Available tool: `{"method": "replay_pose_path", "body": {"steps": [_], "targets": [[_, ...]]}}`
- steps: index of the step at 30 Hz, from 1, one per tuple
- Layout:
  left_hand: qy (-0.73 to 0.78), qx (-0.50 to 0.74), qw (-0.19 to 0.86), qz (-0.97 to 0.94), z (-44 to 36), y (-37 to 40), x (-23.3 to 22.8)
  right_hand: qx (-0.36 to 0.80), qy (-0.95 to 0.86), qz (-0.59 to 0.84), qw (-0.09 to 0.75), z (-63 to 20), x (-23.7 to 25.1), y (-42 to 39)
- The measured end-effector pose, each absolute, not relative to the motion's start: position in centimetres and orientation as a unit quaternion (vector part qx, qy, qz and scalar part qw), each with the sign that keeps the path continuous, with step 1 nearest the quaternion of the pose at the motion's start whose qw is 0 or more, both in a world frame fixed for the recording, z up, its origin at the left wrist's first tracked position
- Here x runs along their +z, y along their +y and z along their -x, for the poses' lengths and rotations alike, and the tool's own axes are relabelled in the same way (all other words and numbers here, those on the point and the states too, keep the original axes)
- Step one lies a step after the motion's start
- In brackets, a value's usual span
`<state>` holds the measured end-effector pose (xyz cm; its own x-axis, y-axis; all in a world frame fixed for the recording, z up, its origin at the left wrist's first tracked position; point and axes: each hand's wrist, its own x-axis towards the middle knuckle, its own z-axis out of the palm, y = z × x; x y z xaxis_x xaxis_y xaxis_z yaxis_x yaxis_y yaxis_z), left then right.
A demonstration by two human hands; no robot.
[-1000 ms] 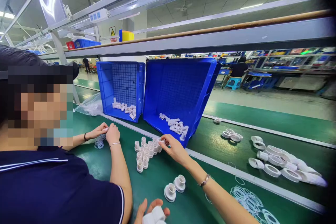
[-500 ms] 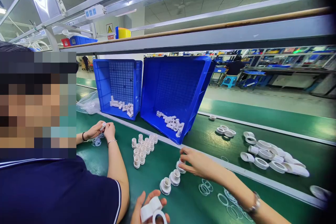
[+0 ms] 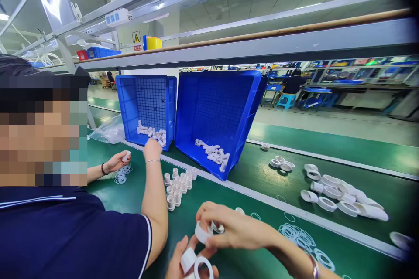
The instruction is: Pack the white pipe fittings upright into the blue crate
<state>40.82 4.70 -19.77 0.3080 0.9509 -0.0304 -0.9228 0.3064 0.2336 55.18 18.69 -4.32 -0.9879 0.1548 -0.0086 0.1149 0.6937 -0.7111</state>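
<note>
My left hand (image 3: pixel 176 261), low in the view, is curled round several white plastic rings (image 3: pixel 188 260); one ring faces me with its round opening. Just above it, my right hand (image 3: pixel 232 229) pinches a white plastic collar (image 3: pixel 202 233) between thumb and fingers. Behind my right hand, the top of a white fitting (image 3: pixel 240 211) shows on the green table; other pieces there are covered by the hand. Thin white sealing rings (image 3: pixel 296 236) lie in a loose heap to the right of my right hand.
A co-worker (image 3: pixel 75 231) sits at left, one hand at the blue crate (image 3: pixel 121 109), the other holding a white fitting (image 3: pixel 126 156). Small white fittings (image 3: pixel 177 186) stand in rows. Another tilted blue crate (image 3: pixel 258 109) and white rings (image 3: pixel 347 207) lie beyond the rail.
My right hand has moved left and toward me from the standing fittings, and now holds a white collar above my left hand. The co-worker's near hand has reached to the crate.
</note>
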Motion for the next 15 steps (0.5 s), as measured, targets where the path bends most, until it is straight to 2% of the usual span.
{"method": "replay_pose_path", "body": {"steps": [5,11,15], "targets": [[0.112,0.61,0.784,-0.002,-40.3,4.4,-21.1,0.453,-0.844,0.224,0.18,-52.3,-5.6,26.1],[0.134,0.619,0.772,0.051,-39.1,4.9,-23.2,0.259,-0.876,0.255,0.316,-49.8,-6.6,31.6],[0.16,0.624,0.762,0.068,-38.6,5.6,-23.6,0.264,-0.893,0.229,0.283,-51.1,-8.6,31.7]]}}
